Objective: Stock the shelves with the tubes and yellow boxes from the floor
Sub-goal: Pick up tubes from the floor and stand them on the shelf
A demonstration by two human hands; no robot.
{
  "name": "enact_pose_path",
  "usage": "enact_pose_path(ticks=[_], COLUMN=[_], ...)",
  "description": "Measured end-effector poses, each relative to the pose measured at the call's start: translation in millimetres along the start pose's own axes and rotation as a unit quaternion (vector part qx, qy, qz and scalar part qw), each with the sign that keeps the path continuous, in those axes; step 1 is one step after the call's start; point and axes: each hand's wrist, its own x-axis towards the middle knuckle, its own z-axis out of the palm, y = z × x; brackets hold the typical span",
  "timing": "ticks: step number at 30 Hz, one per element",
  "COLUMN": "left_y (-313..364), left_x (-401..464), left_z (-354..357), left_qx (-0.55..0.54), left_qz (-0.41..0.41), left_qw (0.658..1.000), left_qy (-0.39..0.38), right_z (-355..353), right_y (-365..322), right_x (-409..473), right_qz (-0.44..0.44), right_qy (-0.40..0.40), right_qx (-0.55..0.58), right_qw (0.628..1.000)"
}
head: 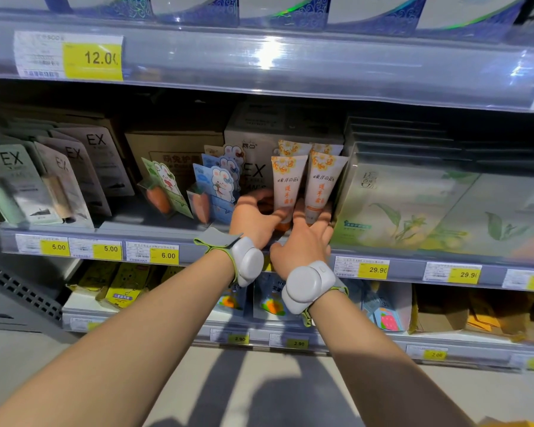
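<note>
A big shelf (179, 232) runs across the middle, with yellow price tags (168, 255) stuck along its front edge. Another shelf sits above it and one more below. On the right side of the middle shelf stand pale green boxes (407, 208) with leaves drawn on them. On the left side are gray packs (13, 180) marked EX. In the middle are little cards with bunnies (219, 183) and orange carrot shapes.

Two bare arms reach up from the bottom, each with a gray band on the wrist (247, 263). Both hands are at the tubes (289, 180), which stand upright on the middle shelf, just beside the green boxes. The tubes are white and orange, cap down, in two rows, with more tubes behind the front two.

The left hand (253, 220) curls around the bottom of the left front tube, its fingers bent and touching it. The right hand (305, 238) is at the bottom of the right front tube (321, 183), with its fingers (324, 217) spread out and pressing against it.
</note>
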Motion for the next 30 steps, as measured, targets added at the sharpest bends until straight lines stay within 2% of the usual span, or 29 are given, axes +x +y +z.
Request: enact_pose_path(ticks=[30], left_y=[-2.1], left_x=[-4.9], left_z=[10.7], left_qx=[-0.006], left_qz=[-0.01], left_qw=[1.0], left_qy=[0.008], right_z=[-3.5], right_y=[12.8], right_x=[-4.5], right_qz=[-0.025], right_qy=[-0.019], right_qx=[0.058], right_qw=[0.998])
